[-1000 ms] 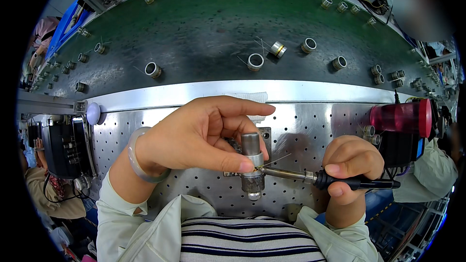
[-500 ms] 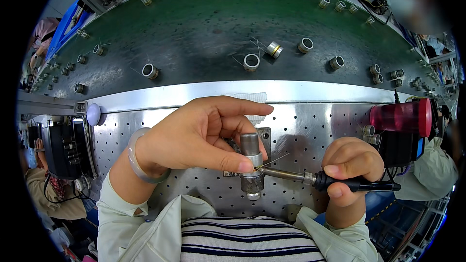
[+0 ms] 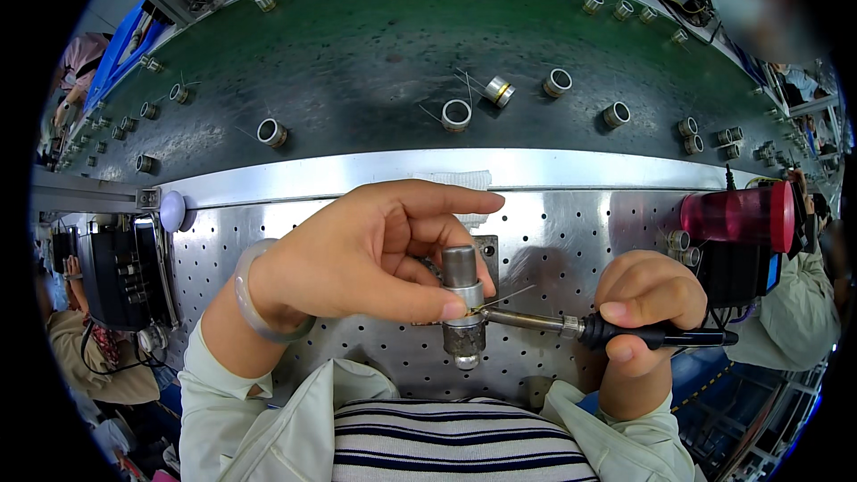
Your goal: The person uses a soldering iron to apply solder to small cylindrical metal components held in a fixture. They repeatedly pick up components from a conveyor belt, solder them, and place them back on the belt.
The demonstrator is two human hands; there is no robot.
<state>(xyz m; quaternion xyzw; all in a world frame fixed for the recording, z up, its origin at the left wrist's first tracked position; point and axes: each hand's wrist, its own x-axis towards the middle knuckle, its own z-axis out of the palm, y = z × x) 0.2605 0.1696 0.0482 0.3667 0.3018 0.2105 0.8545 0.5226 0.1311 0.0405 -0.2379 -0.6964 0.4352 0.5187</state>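
Observation:
My left hand (image 3: 375, 254) has its thumb against the side of a small metal cylinder (image 3: 463, 295), with fingers curled behind it and the index finger stretched out above. The cylinder sits on an upright metal post with a dark top and a rounded lower end. My right hand (image 3: 650, 303) grips the black handle of a soldering iron (image 3: 616, 333). Its metal tip reaches left and meets the cylinder's side beside my left thumb. A thin wire (image 3: 513, 295) sticks out to the right there. Part of a metal block behind the post is hidden by my left hand.
Beyond the perforated metal worktop (image 3: 357, 366) runs a green conveyor belt (image 3: 375, 54) carrying several metal rings, some with thin wires. At the right, two rings stand by a pink-red container (image 3: 736, 217) and a black box. Another black device (image 3: 116, 272) is at the left.
The rings on the belt have shifted slightly left. My hands, the soldering iron and the cylinder stay nearly in place.

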